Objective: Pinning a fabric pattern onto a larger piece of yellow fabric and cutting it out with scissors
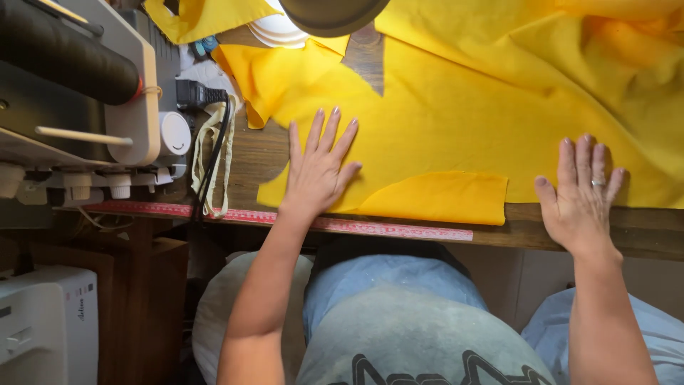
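Note:
A large yellow cloth (463, 107) lies spread over a wooden table (641, 228), with a folded flap (434, 196) at the near edge. My left hand (319, 167) rests flat on the cloth's left part, fingers spread. My right hand (581, 192) presses flat on the cloth near the table's front edge, a ring on one finger. Neither hand grips anything.
A sewing machine (85, 93) stands at the left with a black plug and cable (203, 96) and a pale fabric strip (214, 153) beside it. A red measuring tape (342, 226) runs along the table's front edge. A lamp shade (331, 14) hangs at top centre. A white appliance (46, 324) sits low left.

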